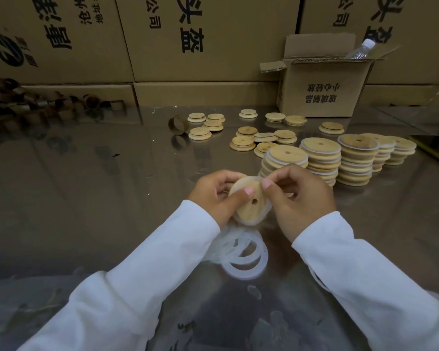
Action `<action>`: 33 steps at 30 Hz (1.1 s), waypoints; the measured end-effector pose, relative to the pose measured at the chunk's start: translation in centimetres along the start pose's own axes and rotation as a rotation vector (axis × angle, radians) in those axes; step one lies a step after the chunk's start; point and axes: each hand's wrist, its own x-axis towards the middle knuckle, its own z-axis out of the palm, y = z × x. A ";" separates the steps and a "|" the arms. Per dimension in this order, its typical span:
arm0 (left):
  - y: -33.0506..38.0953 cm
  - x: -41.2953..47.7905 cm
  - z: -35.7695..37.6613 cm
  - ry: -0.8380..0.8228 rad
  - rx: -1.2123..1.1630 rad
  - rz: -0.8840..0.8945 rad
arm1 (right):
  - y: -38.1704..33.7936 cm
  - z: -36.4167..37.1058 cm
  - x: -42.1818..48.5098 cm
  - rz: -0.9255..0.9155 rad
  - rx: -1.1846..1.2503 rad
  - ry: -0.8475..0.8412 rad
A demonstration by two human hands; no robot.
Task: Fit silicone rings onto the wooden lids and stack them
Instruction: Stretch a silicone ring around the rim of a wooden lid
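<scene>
Nearest me: white sleeves, then loose silicone rings piled on the steel table. Just past them, left hand grips the wooden lid by its rim, thumb on the face. Right hand pinches the held ring, partly seated round the edge. My read: ring soft, stretchy, slippery; lid light, stiff, so hold it by the rim. Finished stacks beyond, bare lids further, open carton last.

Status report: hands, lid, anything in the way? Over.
Copy: left hand grips wooden lid, right hand pinches silicone ring at its rim. Ring looks partly on. Behind, finished stacks; underneath, loose rings; nothing blocking.
</scene>
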 end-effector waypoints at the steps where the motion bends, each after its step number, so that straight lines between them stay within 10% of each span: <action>1: 0.0 0.0 0.0 0.001 0.026 0.006 | 0.0 0.0 -0.1 -0.035 -0.026 -0.008; 33: 0.1 0.5 -0.6 0.137 -0.139 -0.058 | -0.1 -0.3 0.2 0.049 0.004 -0.013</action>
